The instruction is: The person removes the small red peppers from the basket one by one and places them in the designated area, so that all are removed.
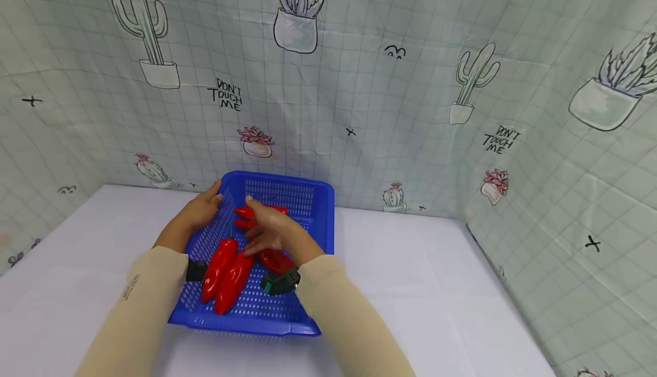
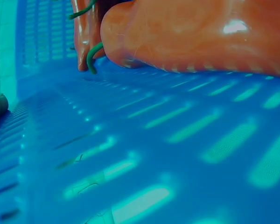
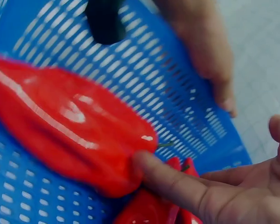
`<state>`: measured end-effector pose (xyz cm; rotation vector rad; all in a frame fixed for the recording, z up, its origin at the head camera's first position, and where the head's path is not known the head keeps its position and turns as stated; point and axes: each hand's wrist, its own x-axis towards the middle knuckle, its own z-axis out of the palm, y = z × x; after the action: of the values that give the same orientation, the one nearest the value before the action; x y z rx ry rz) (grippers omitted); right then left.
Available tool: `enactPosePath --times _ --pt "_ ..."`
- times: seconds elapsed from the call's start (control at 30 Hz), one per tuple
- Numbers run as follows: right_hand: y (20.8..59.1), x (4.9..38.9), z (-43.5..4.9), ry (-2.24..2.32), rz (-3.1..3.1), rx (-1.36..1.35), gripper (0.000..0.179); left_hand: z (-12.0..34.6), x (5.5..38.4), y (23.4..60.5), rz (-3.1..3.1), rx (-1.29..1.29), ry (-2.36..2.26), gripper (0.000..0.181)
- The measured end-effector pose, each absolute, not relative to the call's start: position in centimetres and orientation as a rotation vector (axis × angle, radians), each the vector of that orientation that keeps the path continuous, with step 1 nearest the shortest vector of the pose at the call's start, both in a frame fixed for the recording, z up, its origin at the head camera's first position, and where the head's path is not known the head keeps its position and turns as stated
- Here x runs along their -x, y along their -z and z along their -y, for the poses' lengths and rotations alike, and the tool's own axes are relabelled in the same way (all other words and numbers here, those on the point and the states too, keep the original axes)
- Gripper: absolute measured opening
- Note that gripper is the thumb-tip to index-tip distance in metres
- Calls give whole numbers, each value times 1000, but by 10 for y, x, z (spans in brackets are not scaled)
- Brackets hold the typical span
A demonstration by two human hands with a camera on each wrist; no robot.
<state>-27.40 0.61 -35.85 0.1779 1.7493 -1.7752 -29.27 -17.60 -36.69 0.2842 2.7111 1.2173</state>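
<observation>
A blue perforated plastic basket [image 1: 324,211] holds several shiny red peppers. At its left rim is my left hand [image 1: 199,213], gripping the edge. My right hand [image 1: 271,230] reaches inside, thumb raised and fingers extended. In the right wrist view an index finger [image 3: 177,184] touches the stem end of a large red pepper [image 3: 70,126]. Two long peppers, one at left [image 1: 219,270] and one beside it [image 1: 235,283], lie side by side. Another pepper [image 1: 276,261] lies partly under my right wrist. More peppers [image 1: 246,213] at the far end are partly hidden by that hand.
The basket stands on a white tabletop [image 1: 410,286], close to a pale grid-patterned cloth [image 1: 359,92] with cactus drawings. Another such cloth side borders the table at right. Dark wrist devices [image 1: 281,282] hang over the peppers inside the basket.
</observation>
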Motion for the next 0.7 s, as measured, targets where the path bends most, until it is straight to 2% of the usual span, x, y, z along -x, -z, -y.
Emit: enactPosePath --times 0.27,0.53,0.7 --pt "371 259 -1 1492 -2173 39 48 171 289 372 -2691 -266 -1193 55" --pt "372 258 8 1345 -2231 241 50 175 290 370 -2692 -290 -1194 56" --pt "378 259 15 1288 -2281 249 37 175 290 367 -2714 -288 -1176 56"
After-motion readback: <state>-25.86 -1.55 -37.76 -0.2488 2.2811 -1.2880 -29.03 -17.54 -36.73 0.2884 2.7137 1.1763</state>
